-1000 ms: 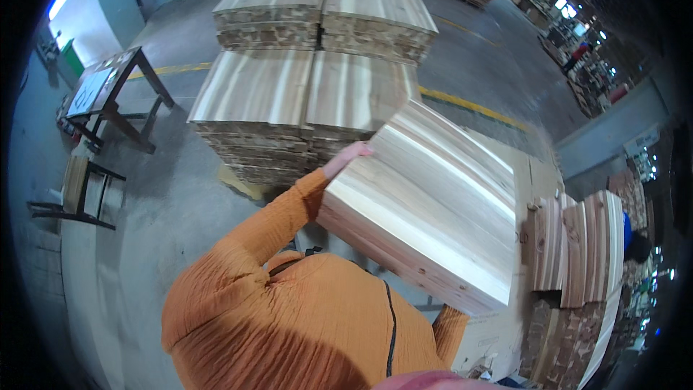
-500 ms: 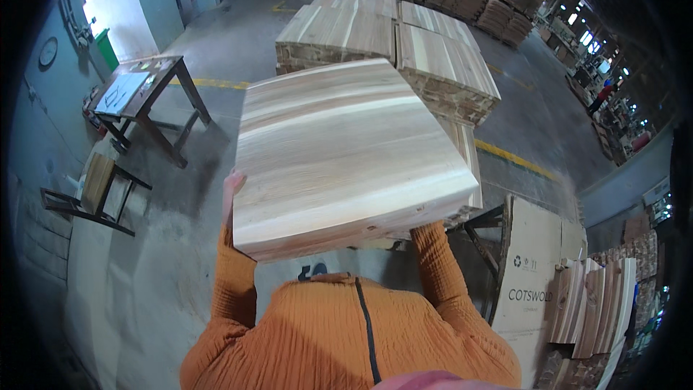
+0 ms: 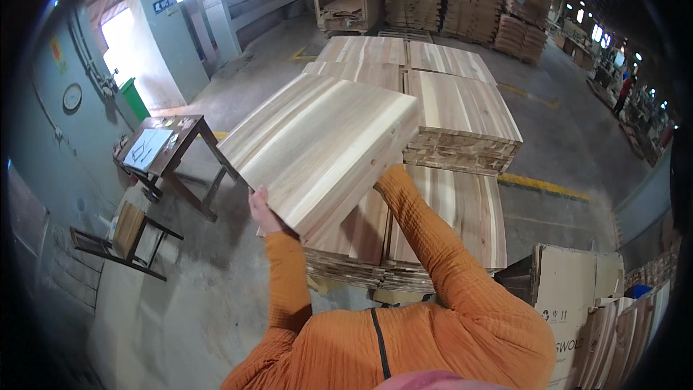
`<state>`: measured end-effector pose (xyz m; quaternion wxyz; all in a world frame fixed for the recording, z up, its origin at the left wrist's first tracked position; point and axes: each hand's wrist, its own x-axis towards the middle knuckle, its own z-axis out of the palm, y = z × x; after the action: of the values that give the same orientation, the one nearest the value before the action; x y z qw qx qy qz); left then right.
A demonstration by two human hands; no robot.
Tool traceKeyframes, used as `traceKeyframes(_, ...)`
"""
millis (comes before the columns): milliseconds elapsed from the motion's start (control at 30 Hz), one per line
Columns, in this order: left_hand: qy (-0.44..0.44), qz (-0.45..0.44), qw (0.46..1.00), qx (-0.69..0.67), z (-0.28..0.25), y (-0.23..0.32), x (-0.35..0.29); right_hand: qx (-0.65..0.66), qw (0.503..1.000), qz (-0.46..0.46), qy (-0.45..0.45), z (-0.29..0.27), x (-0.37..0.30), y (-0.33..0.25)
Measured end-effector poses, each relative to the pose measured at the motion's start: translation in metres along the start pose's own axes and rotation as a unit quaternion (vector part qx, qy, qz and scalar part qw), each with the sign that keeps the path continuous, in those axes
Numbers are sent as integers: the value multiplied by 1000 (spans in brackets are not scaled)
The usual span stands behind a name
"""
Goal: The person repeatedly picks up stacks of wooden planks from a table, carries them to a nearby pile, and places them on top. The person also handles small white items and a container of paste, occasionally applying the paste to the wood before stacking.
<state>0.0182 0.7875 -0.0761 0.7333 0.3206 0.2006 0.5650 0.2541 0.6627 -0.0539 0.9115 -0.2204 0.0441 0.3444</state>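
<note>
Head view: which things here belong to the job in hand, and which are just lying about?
Seemingly part of the job:
wooden slab, in the grip of the left hand (right hand hidden from view)
stacked wooden panels close by

Seemingly just about:
dark table with a paper on it
wooden chair
green bin
wall clock
cardboard sheet at right

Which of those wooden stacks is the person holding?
The askew stack at front left: the left hand grips its left edge, whereas the other stacks sit in neat rows.
</note>
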Motion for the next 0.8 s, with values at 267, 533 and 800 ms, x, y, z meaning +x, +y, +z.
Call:
traceKeyframes(267, 117, 91, 960, 237, 127, -156, 15, -70, 977, 89, 181, -205, -11, -48)
traceKeyframes(533, -75, 391, 644, 653, 197, -184, 34, -516, 840, -167, 36, -262, -46, -78)
traceKeyframes(800, -145, 346, 591, 714, 204, -174, 155, -624, 727, -279, -62, -255, -48, -71)
